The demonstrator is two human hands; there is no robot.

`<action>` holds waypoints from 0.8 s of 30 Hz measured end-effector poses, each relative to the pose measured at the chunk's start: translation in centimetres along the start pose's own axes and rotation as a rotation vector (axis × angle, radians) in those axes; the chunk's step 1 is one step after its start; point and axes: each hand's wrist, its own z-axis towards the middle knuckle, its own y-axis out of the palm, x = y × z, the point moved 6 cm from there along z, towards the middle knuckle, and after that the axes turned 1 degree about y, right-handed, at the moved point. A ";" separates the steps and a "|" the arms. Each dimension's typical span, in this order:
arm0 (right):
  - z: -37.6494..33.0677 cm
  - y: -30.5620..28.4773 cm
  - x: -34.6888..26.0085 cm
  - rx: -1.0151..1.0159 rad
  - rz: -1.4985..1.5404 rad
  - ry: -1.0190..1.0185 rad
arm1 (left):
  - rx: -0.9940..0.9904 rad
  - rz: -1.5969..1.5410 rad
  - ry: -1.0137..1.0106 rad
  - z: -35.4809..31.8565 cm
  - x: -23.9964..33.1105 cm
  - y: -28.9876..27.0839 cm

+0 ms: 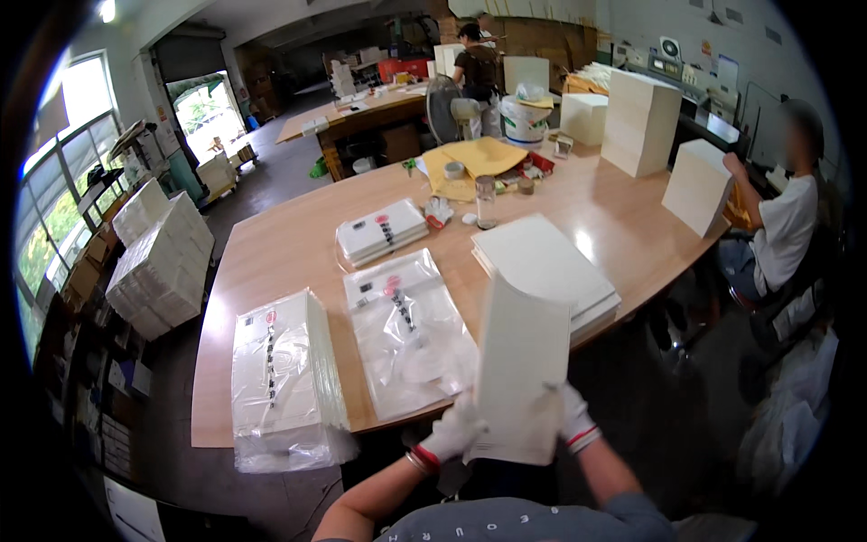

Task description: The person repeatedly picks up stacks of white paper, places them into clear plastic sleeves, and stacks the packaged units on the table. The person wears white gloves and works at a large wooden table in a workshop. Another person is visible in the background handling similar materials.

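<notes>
Gloved left hand [454, 431] | right hand [571, 415] | both gripping white sheets [522, 366]

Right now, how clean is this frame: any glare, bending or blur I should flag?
Head view: strong fisheye, the table edge bows and corners go black; windows at left blow out; a glare patch sits beside the white sheet stack; the sheets held in both gloved hands look slightly soft; the seated person's face is blurred.
</notes>
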 end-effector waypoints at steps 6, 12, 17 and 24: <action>-1.2 8.9 -3.9 0.241 0.582 0.013 | 0.281 0.387 0.527 -4.1 5.0 1.6; -2.4 2.6 -10.6 0.335 0.048 -0.245 | 0.940 0.460 0.475 -3.5 3.8 -12.2; -3.6 4.1 -14.1 0.143 -0.513 -0.693 | 0.428 -0.376 -0.008 3.6 -5.4 -17.2; 3.3 9.7 -5.0 -0.231 -0.796 -0.457 | 0.214 0.292 0.415 -0.7 6.7 -3.9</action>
